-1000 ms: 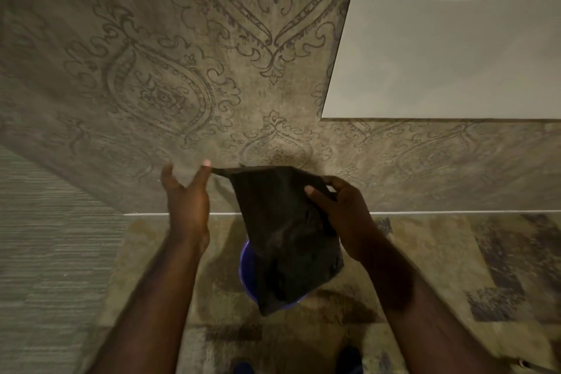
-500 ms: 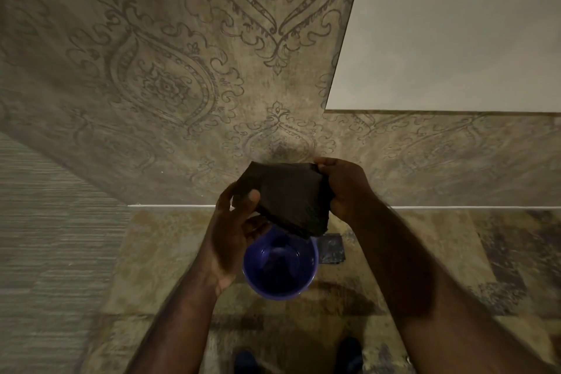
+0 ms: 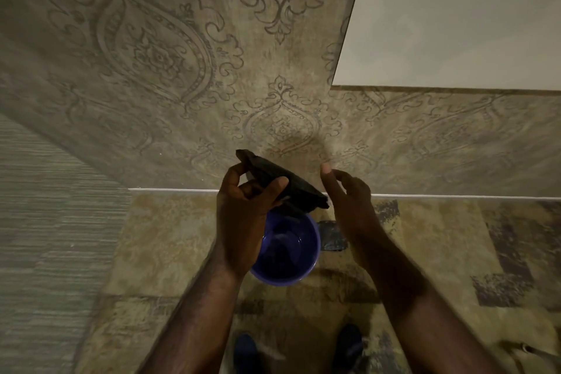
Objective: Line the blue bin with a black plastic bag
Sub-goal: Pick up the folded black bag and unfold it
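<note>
The left hand (image 3: pixel 243 215) has its grip curled round a bunched black bag (image 3: pixel 282 184), held above the blue bin (image 3: pixel 288 249) on the floor (image 3: pixel 170 240). The right hand (image 3: pixel 349 200) hovers beside it, fingers loose, holding nothing.

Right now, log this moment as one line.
left hand: grips folded bag | right hand: off bag, holds nothing | bin: on floor below, unlined
</note>
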Motion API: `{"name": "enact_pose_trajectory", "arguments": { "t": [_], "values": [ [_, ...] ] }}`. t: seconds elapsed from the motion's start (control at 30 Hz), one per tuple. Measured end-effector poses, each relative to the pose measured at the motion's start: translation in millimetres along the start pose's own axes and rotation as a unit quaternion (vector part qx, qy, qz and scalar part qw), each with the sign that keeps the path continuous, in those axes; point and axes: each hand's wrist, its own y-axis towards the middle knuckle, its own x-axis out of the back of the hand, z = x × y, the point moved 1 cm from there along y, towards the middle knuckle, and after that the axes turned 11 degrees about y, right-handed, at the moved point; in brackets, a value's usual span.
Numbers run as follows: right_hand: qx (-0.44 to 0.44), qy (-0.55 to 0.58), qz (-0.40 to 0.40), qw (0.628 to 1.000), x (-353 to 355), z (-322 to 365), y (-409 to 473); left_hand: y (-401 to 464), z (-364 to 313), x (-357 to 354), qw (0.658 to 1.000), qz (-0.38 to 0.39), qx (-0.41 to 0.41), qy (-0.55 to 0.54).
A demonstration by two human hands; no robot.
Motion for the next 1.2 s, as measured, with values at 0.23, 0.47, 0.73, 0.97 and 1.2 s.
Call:
{"name": "enact_pose_trajectory", "arguments": {
  "t": [0.23,0.47,0.73,0.97,1.2],
  "values": [
    [0.203,-0.146,0.052,0.967,5.4,-6.1,-32.4,2.1,1.2,2.4,0.999,-0.002,0.042,-0.029],
    [0.147,0.044,0.059,0.986,14.9,0.1,-31.4,9.0,-9.0,12.2,0.998,0.005,0.055,-0.027],
    [0.190,0.001,-0.069,0.979,39.4,1.5,-13.8,19.3,-15.7,48.4,0.980,0.048,0.003,0.194],
    [0.231,-0.212,-0.189,0.931,53.4,6.9,11.4,21.3,-18.9,64.3,0.927,0.078,-0.053,0.363],
    [0.163,0.003,-0.166,0.973,21.0,21.2,42.2,11.9,-26.5,58.6,0.916,0.199,-0.040,0.346]
  ]
}}
